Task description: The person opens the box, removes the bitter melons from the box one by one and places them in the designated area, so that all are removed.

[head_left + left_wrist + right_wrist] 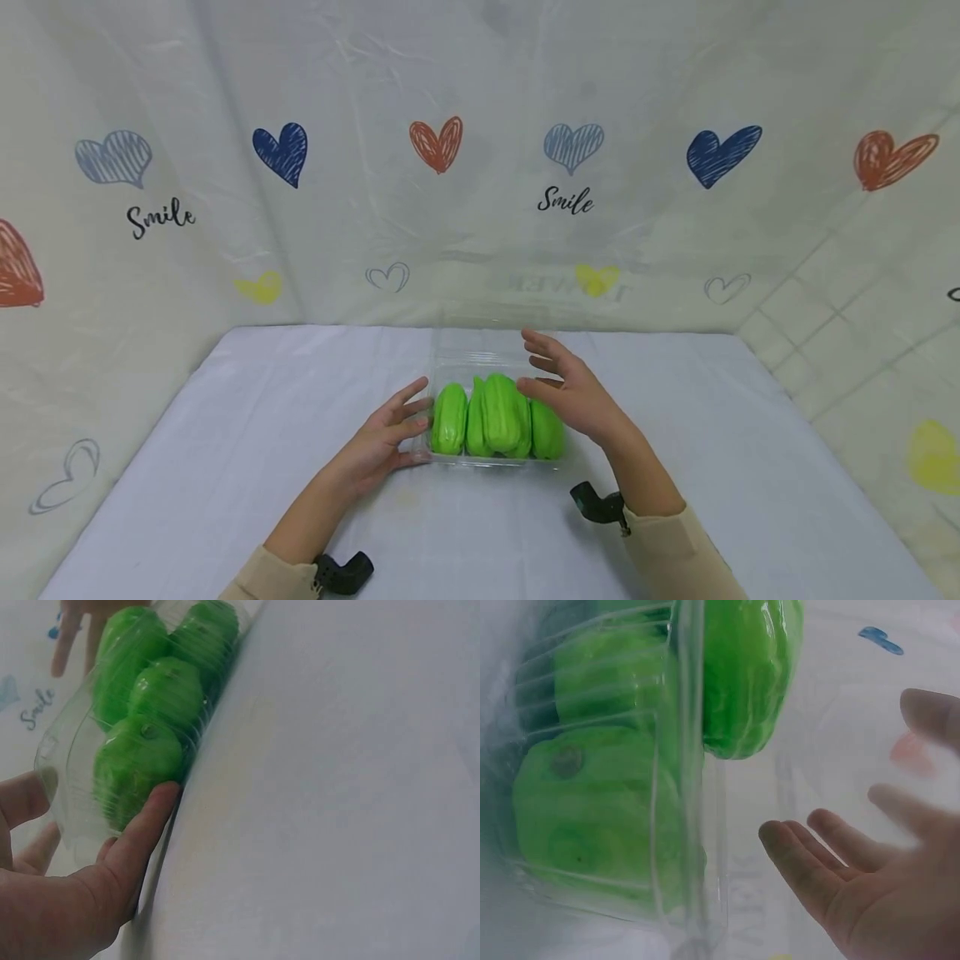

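Observation:
A clear plastic clamshell box point(491, 462) stands on the table, its transparent lid point(483, 343) raised at the back. Inside are several bright green, ridged, oblong fruits or vegetables point(450, 421), with one point(501, 414) lying on top of others. My left hand point(375, 446) steadies the box's left side, fingers spread and thumb at the lower front corner; the left wrist view shows the thumb against the box wall point(75, 750). Over the right end of the box, my right hand point(573, 396) hovers with extended fingers and holds nothing. In the right wrist view its fingertips are apart from the box rim point(694, 765).
A white cloth covers the table point(247, 467). Behind it hangs a pale sheet point(480, 67) printed with hearts and "Smile". A small black wrist device point(343, 573) is on the left wrist, and another black device point(598, 503) is on the right.

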Tool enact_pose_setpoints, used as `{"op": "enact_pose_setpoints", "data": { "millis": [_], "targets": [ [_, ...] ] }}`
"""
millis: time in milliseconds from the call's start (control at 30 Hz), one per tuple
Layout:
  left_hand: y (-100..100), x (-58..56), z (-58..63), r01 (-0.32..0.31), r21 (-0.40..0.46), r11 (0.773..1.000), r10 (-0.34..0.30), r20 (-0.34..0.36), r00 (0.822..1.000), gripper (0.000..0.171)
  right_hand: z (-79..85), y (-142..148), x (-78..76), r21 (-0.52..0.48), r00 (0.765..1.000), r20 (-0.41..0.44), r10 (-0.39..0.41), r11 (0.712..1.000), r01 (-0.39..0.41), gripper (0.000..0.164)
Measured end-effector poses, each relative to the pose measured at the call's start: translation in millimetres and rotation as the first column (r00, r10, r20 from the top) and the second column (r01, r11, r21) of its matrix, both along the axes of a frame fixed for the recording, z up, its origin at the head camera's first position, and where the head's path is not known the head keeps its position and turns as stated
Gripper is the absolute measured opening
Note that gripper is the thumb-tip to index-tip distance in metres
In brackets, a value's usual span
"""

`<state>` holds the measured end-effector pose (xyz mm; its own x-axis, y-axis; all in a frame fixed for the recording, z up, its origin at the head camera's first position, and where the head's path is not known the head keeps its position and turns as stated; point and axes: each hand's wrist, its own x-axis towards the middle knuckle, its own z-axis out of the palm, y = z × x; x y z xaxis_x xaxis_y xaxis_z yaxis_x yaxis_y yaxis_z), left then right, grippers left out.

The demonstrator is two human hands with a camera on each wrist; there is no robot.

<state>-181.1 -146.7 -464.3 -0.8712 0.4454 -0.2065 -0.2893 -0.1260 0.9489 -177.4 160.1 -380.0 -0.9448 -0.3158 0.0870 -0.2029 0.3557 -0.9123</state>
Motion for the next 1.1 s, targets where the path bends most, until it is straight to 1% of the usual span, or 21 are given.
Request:
{"op": "enact_pose_setpoints", "data": {
  "millis": [200, 333, 500, 867, 1100],
  "targets": [
    [-1, 0.3, -1.5, 0.006, -0.003, 1.000, -0.006, -0.014, 1.000, 0.068, -2.9, -5, 3.3, 0.060, 1.000, 0.015, 0.025, 0.998, -0.026, 0.070],
    [-2, 0.6, -2.4, 0.010, -0.008, 1.000, -0.010, -0.021, 1.000, 0.068, -5.2, -9, 6.2, 0.084, 0.999, 0.041, 0.031, 0.996, -0.035, 0.071],
    [-2, -0.1, -2.8, 0.014, -0.006, 1.000, -0.014, -0.023, 1.000, 0.068, -6.4, -12, 8.6, 0.117, 0.998, 0.054, 0.046, 0.992, -0.052, 0.073],
    [-1, 1.5, -0.8, 0.013, -0.008, 1.000, -0.013, -0.022, 1.000, 0.067, -8.6, -15, 10.7, 0.128, 0.996, 0.073, 0.052, 0.990, -0.061, 0.073],
    [-1, 1.9, 0.6, 0.013, -0.008, 1.000, -0.014, -0.024, 1.000, 0.068, -12.3, -19, 11.0, 0.141, 0.996, 0.056, 0.069, 0.987, -0.077, 0.074]
  ]
}}
